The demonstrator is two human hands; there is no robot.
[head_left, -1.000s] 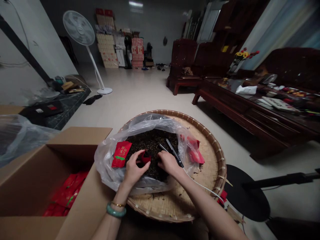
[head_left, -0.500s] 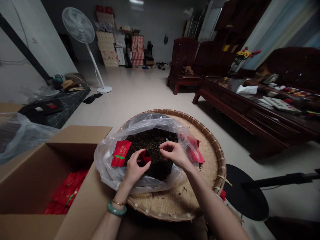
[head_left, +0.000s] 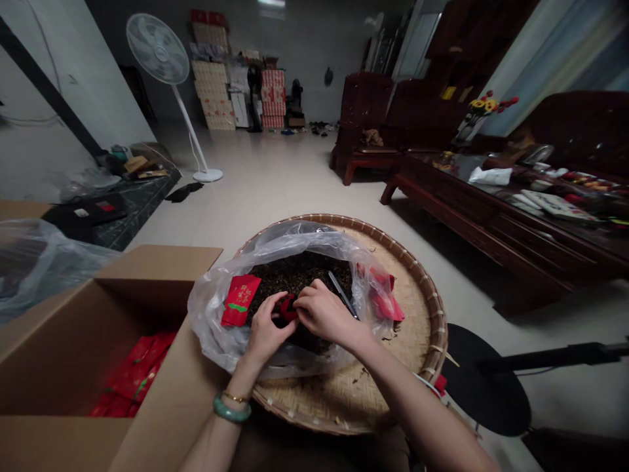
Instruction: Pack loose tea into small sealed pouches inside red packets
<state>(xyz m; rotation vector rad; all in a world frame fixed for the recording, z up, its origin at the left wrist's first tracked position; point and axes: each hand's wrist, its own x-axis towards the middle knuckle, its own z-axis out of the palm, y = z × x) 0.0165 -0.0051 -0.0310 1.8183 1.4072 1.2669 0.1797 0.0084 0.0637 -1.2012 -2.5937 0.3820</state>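
My left hand [head_left: 269,328] is curled around a small red packet [head_left: 289,308], thumb and fingers holding its mouth apart. At that mouth, the fingertips of my right hand [head_left: 322,311] are pinched together; what lies between them is hidden. Both hands are over loose dark tea leaves [head_left: 275,269] in a clear plastic bag [head_left: 216,341] with its rim spread wide. A printed red packet [head_left: 240,299] lies on the leaves to the left. Just beyond my right hand rests a slim black tong-like device [head_left: 343,295], partly covered by it.
The bag sits in a round bamboo tray [head_left: 415,288], with more red packets [head_left: 386,298] at its right. On the left stands an open cardboard box [head_left: 167,387] holding red packets [head_left: 137,373]. A round black stand base [head_left: 484,380] is at the right.
My right hand has come up from the tea leaves, fingers pinched, and moved left to the red packet's mouth. My left hand has kept its hold on the packet.
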